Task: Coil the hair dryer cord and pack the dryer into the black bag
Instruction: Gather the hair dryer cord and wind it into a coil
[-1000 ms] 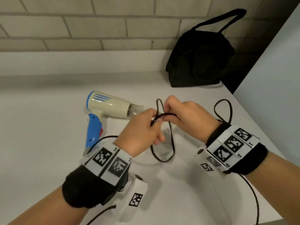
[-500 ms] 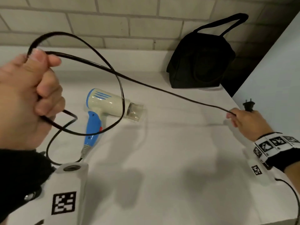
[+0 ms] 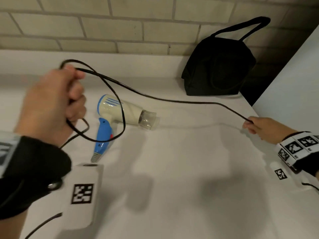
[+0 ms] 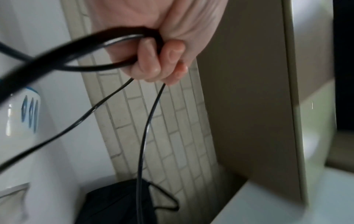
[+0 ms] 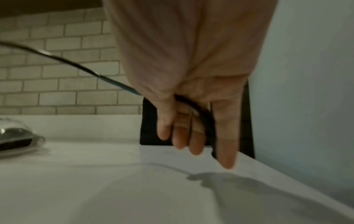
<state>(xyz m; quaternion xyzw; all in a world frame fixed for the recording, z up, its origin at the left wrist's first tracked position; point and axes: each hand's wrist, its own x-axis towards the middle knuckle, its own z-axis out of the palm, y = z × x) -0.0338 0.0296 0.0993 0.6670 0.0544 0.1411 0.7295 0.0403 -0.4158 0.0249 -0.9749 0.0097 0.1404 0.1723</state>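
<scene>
The left hand (image 3: 50, 107) is holding its curled fingers clamped round loops of the black cord (image 3: 172, 100), while the right hand (image 3: 264, 129), near the worktop's (image 3: 172, 187) right edge, is pinching the cord's far end. The hair dryer (image 3: 120, 112) is lying mid-worktop; the black bag (image 3: 219, 66) is standing in the back right corner.

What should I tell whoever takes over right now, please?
Left hand: raised, gripping loops of the cord.
Right hand: out to the right, pinching the cord further along; the span between hands sags slightly.
Dryer: lying on the counter.
Bag: against the back wall, nothing packed.
Done: a couple of loops gathered.
Left: finish coiling, then pack the dryer.
</scene>
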